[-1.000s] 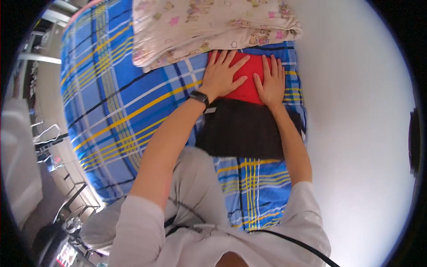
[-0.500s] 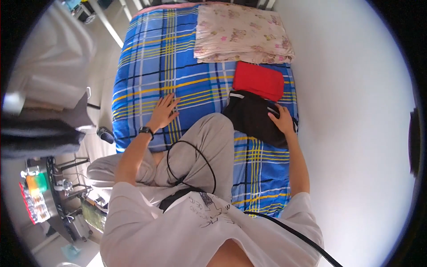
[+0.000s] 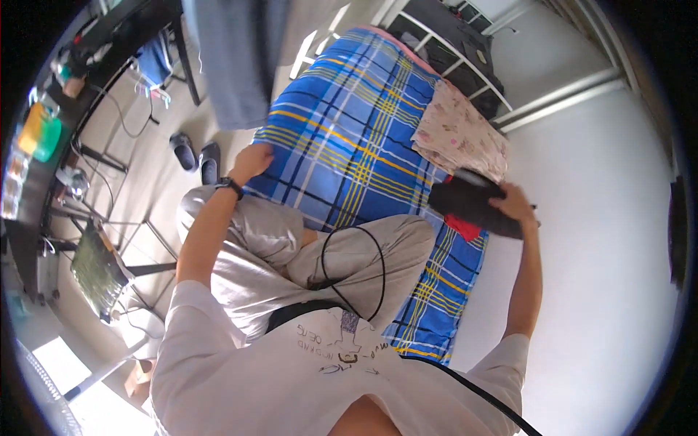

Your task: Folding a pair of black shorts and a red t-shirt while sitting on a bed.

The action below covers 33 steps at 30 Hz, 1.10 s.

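Note:
My right hand (image 3: 513, 203) grips the folded black garment (image 3: 469, 202) at its right end, close to the wall. The garment is blurred and partly covers a red folded cloth (image 3: 462, 227), which shows along its lower edge. At the bed's left edge my left hand (image 3: 253, 161) rests with curled fingers, a dark watch on its wrist. Whatever may be inside those fingers is hidden. Under both hands lies a blue plaid bed sheet (image 3: 334, 156). A pale flowered folded quilt (image 3: 465, 131) lies beyond the black garment.
Grey-blue trousers (image 3: 240, 65) hang beside the bed's left edge. Dark slippers (image 3: 183, 151) stand on the floor. A black cable (image 3: 383, 269) loops over my crossed legs. The white wall (image 3: 582, 240) borders the right side; white metal rails (image 3: 443, 51) stand at the bed's far end.
The view has turned left. My right hand has taken hold of the black garment and brought it over the red cloth. My left hand has gone from flat on the sheet to curled at the edge.

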Tool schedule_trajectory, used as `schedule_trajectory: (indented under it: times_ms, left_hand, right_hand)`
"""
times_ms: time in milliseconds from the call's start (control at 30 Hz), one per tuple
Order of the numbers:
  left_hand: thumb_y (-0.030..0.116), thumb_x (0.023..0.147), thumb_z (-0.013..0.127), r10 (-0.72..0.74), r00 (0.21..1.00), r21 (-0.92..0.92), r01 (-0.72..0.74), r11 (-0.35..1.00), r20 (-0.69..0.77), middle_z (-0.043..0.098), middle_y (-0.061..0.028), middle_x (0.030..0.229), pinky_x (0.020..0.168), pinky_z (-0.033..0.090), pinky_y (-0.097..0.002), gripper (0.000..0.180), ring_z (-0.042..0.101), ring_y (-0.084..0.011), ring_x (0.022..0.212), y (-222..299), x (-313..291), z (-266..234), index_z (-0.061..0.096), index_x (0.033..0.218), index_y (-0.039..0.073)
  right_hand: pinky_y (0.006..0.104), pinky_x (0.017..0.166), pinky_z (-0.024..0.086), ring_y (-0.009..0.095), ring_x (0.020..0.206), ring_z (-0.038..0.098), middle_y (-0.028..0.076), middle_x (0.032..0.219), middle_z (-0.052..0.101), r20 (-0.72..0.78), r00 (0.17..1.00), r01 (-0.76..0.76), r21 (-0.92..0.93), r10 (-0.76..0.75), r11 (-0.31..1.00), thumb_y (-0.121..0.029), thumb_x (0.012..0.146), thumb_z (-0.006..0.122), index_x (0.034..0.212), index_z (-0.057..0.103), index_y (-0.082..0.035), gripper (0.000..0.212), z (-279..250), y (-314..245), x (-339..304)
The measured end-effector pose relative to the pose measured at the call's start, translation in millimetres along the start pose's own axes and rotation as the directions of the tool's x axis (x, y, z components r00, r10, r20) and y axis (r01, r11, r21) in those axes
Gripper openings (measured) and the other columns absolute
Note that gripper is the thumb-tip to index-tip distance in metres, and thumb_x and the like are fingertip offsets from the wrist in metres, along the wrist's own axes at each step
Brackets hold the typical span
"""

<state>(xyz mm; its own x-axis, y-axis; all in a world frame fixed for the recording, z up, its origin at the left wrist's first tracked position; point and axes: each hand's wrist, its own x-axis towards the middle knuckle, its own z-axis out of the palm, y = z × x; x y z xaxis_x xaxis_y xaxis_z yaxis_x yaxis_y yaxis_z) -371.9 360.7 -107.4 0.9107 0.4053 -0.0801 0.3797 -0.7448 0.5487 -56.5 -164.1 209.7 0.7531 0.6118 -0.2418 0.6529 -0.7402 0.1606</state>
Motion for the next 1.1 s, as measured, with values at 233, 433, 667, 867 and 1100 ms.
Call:
schedule_trajectory:
  times_ms: [233,433,667,867,1100]
  left_hand:
    - [0.049,0.098,0.057,0.392,0.916,-0.643,-0.250,0.724,0.085,0.068,-0.0121,0.114,0.085,0.054,-0.0381,0.047,0.067,-0.0259,0.098,67,4,9,0.062,0.125,0.011]
    - [0.083,0.088,0.038,0.242,0.897,-0.929,0.352,0.113,0.369,0.044,-0.0161,0.151,0.103,0.044,-0.0512,0.096,0.049,-0.0337,0.132,106,-17,22,0.034,0.154,0.014]
    - [0.061,0.086,0.067,-0.094,0.871,-0.875,0.485,0.013,0.482,0.063,-0.0056,0.119,0.095,0.048,-0.0468,0.070,0.062,-0.0218,0.099,76,-22,38,0.054,0.135,0.012]
    - [0.021,0.082,0.071,-0.367,0.831,-0.903,0.422,-0.074,0.419,0.058,-0.0097,0.118,0.089,0.050,-0.0484,0.048,0.057,-0.0269,0.107,98,-11,13,0.053,0.126,0.012]
    - [0.032,0.076,0.080,-0.411,0.816,-0.857,0.497,0.139,0.406,0.065,-0.0117,0.113,0.091,0.048,-0.0484,0.066,0.060,-0.0289,0.108,84,-29,11,0.056,0.131,0.006]
  right_hand:
    - [0.0346,0.086,0.050,0.024,0.093,0.066,0.016,0.098,0.071,-0.370,0.928,0.135,0.208,-0.050,0.969,-0.023,0.091,0.069,0.114,0.065,0.001,0.033,-128,-150,22]
    - [0.0240,0.079,0.046,0.008,0.084,0.055,0.001,0.090,0.069,-0.324,0.937,0.293,0.528,-0.130,0.797,-0.022,0.099,0.063,0.110,0.067,0.004,0.029,-116,-250,49]
    - [0.0243,0.082,0.048,0.008,0.089,0.061,0.000,0.097,0.071,-0.320,0.947,0.293,0.860,-0.006,0.417,-0.022,0.098,0.065,0.112,0.070,0.001,0.027,-99,-253,56]
    - [0.0456,0.089,0.052,0.040,0.108,0.065,0.023,0.105,0.071,-0.255,0.950,-0.228,-0.164,0.182,0.960,-0.032,0.090,0.064,0.115,0.068,-0.005,0.037,54,-38,109]
    - [0.0439,0.084,0.054,0.033,0.098,0.069,0.015,0.100,0.072,-0.135,0.990,0.072,0.239,-0.040,0.968,-0.035,0.081,0.073,0.115,0.068,-0.014,0.040,188,-137,107]
